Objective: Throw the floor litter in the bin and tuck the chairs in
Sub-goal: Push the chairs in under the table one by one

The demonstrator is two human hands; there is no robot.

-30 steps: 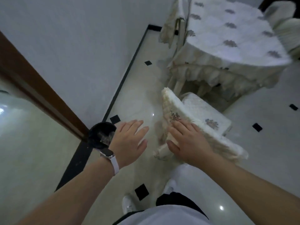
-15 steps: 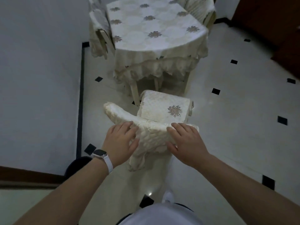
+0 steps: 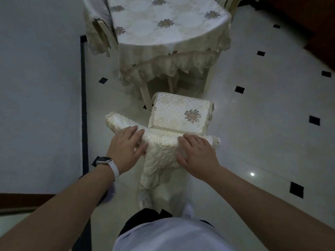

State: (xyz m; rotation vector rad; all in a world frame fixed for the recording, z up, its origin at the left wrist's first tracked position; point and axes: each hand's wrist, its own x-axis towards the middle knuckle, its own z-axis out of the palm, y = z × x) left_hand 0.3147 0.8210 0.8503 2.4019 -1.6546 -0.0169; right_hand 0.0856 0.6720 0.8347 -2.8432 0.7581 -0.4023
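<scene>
1. Chair [image 3: 181, 116]: cream quilted cover, one gold-brown flower on the seat.
2. Tablecloth [image 3: 163, 38] at 12 o'clock: white-cream, scattered brown flowers, lace hem.
3. Floor [image 3: 262, 127]: pale glossy tiles, small black squares, black border.
4. Watch strap [image 3: 115, 170]: white.

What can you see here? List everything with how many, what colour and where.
near chair: one, cream quilted cover, on the floor before the table
table: one, cream flowered cloth, far centre
far chair: one, cream cover, against the table's left side
floor: pale tiles, black square insets
wall: pale grey, left
watch: one, white strap, left wrist
shoes: two, white, bottom centre
left hand: grips the near chair's backrest top, left part
right hand: grips it, right part
</scene>
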